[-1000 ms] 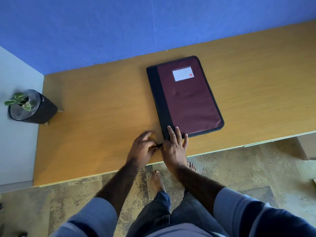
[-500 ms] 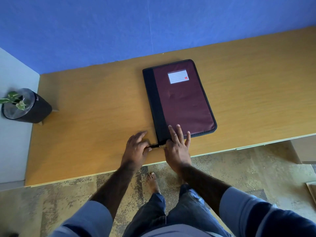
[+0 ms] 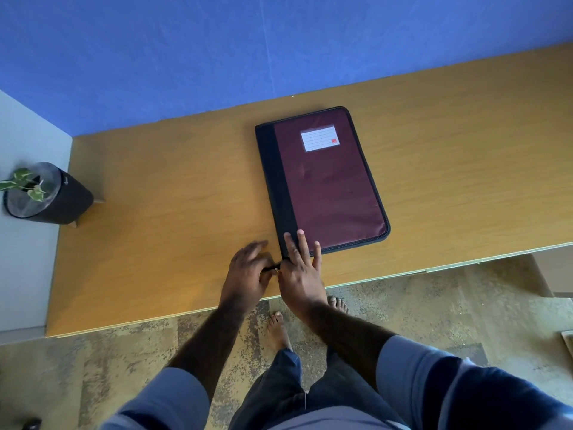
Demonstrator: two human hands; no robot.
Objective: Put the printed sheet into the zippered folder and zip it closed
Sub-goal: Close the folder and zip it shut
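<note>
Nearly done: folder point(image 3: 328, 187) lies closed mid-frame on tabletop point(image 3: 155, 212); sheet not visible, likely inside. At its lower-left corner the right hand point(image 3: 302, 274) presses flat, fingers straight, and the left hand point(image 3: 248, 271) pinches the zip pull point(image 3: 275, 268). Remaining: last bit of zip, if any.

Left hand point(image 3: 248, 271), partly blurred, pinches zipper pull point(image 3: 273, 269). Right hand point(image 3: 299, 274) lies flat, fingers point(image 3: 302, 243) straight and spread. Both forearms extend forward, hands side by side.
</note>
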